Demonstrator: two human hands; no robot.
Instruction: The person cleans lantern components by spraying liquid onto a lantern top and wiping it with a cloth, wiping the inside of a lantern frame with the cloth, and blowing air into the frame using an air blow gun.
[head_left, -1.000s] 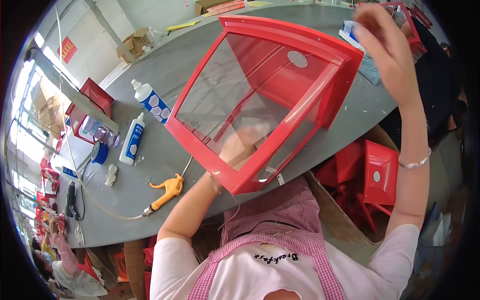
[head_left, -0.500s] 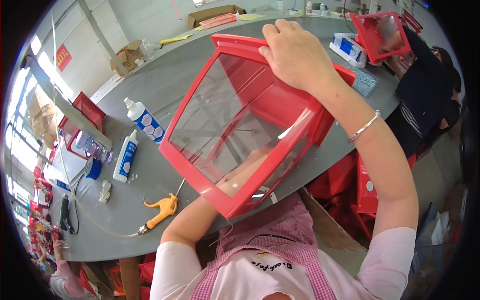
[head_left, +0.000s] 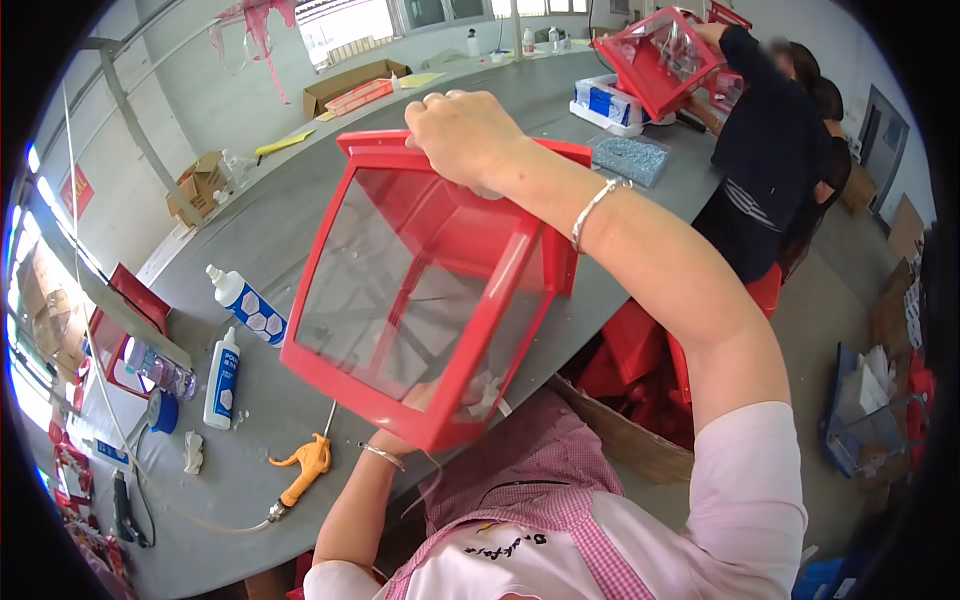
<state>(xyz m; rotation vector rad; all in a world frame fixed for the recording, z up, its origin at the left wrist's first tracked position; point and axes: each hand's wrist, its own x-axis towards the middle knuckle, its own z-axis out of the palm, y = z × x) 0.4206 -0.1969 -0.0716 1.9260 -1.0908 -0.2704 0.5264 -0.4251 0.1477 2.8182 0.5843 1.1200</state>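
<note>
1. The red lantern frame (head_left: 420, 290), with clear panes, is being held tilted above the grey surface (head_left: 300, 190) at frame centre.
2. The right hand (head_left: 465, 135) is clamping its upper rim; the left hand (head_left: 425, 400), partly hidden behind the lower corner, is supporting it from inside, its grip unclear.
3. The frame is likely light and stiff, the panes slippery and fragile: hold by the red edges.
4. Glue bottles (head_left: 235, 335) and an orange air gun (head_left: 300, 470) are lying at lower left.
</note>
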